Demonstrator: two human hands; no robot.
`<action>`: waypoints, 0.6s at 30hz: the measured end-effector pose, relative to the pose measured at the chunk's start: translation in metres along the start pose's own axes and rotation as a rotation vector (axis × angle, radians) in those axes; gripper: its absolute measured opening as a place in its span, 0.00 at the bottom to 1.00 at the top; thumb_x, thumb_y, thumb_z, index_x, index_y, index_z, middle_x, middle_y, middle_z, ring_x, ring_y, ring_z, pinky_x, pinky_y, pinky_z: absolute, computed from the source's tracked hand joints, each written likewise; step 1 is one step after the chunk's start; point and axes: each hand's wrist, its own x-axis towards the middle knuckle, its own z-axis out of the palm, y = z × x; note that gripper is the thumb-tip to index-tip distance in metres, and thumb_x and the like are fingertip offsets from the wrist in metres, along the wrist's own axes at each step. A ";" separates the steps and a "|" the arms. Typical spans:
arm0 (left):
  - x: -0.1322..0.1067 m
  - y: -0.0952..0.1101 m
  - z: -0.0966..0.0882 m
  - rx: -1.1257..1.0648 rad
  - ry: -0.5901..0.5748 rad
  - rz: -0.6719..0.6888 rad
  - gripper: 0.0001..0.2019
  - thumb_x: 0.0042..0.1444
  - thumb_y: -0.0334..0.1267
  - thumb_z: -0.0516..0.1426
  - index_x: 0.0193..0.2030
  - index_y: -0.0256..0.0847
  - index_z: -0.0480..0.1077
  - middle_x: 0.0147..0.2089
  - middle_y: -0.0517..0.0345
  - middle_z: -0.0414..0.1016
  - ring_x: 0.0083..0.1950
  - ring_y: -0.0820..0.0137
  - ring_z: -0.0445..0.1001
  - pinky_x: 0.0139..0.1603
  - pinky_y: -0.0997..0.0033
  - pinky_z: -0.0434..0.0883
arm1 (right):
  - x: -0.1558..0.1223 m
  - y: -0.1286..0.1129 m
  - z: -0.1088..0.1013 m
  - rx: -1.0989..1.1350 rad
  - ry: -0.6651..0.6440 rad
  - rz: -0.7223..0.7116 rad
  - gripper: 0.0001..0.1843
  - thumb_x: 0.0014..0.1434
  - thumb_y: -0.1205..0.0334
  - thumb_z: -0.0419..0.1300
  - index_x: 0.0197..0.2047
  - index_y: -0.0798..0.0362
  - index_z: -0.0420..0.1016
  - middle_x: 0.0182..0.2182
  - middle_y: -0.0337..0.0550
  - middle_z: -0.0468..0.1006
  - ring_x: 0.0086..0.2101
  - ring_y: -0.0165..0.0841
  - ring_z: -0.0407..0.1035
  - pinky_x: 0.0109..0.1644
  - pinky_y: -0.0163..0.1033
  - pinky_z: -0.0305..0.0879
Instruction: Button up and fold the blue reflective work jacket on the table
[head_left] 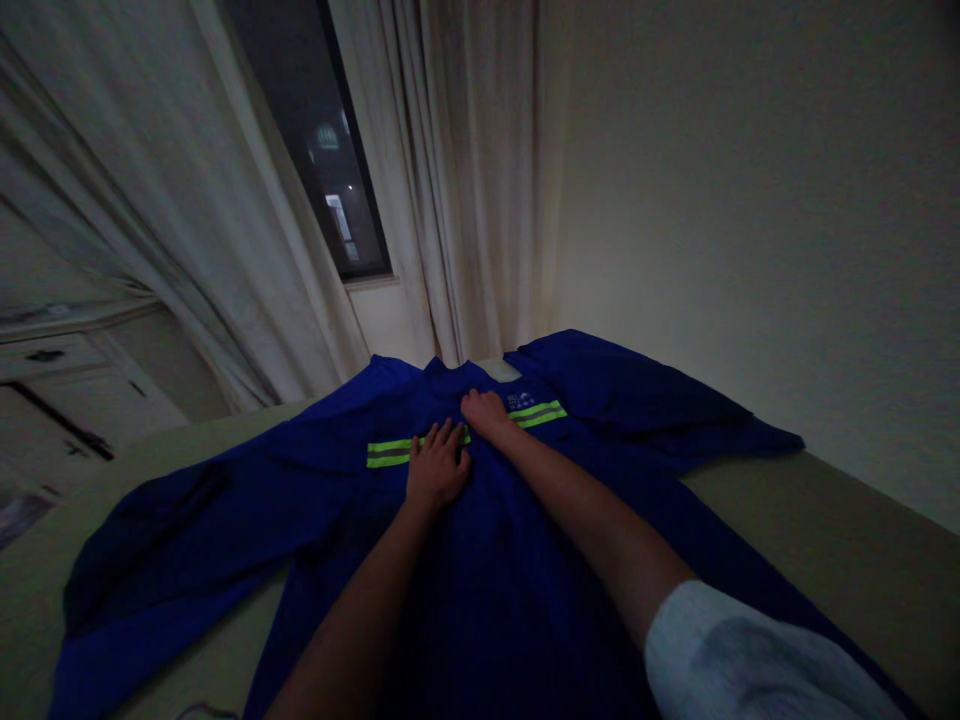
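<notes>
A blue work jacket (517, 570) lies front up with both sleeves spread out to the sides. Yellow-green and grey reflective strips cross its chest, and small white print shows above the right-hand strip. My left hand (437, 466) rests flat on the chest, fingers stretched over the left strip. Close by, just below the collar, my right hand (486, 413) has its fingers curled in on the jacket's front; the fingertips are hidden, so the exact part pinched is unclear. The lower end of the jacket runs out of view beneath my forearms.
Under the jacket is a greenish-beige bed-like surface (847, 520). Long pale curtains (480, 200) hang behind it beside a dark window (315, 150). A plain wall (750, 220) borders the right side. A white cabinet (60, 380) stands at the left.
</notes>
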 end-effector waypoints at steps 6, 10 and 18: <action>-0.001 0.003 -0.002 -0.008 -0.033 0.001 0.29 0.71 0.50 0.45 0.76 0.50 0.60 0.79 0.53 0.57 0.79 0.48 0.53 0.77 0.28 0.45 | 0.000 0.012 -0.007 -0.028 -0.049 -0.146 0.18 0.72 0.71 0.50 0.57 0.62 0.77 0.50 0.65 0.81 0.52 0.45 0.78 0.56 0.45 0.72; -0.001 0.004 -0.005 -0.007 -0.033 0.002 0.28 0.71 0.49 0.46 0.76 0.52 0.61 0.79 0.55 0.57 0.81 0.50 0.50 0.77 0.29 0.42 | -0.002 0.013 -0.007 -0.028 -0.042 -0.137 0.17 0.71 0.69 0.53 0.59 0.60 0.74 0.53 0.62 0.79 0.52 0.45 0.77 0.56 0.44 0.72; -0.001 0.003 -0.002 -0.003 -0.048 -0.010 0.30 0.71 0.50 0.45 0.78 0.52 0.55 0.80 0.56 0.55 0.80 0.49 0.53 0.77 0.27 0.44 | -0.008 0.021 0.001 0.036 0.000 -0.164 0.13 0.73 0.67 0.53 0.54 0.53 0.77 0.57 0.54 0.74 0.57 0.40 0.69 0.56 0.40 0.69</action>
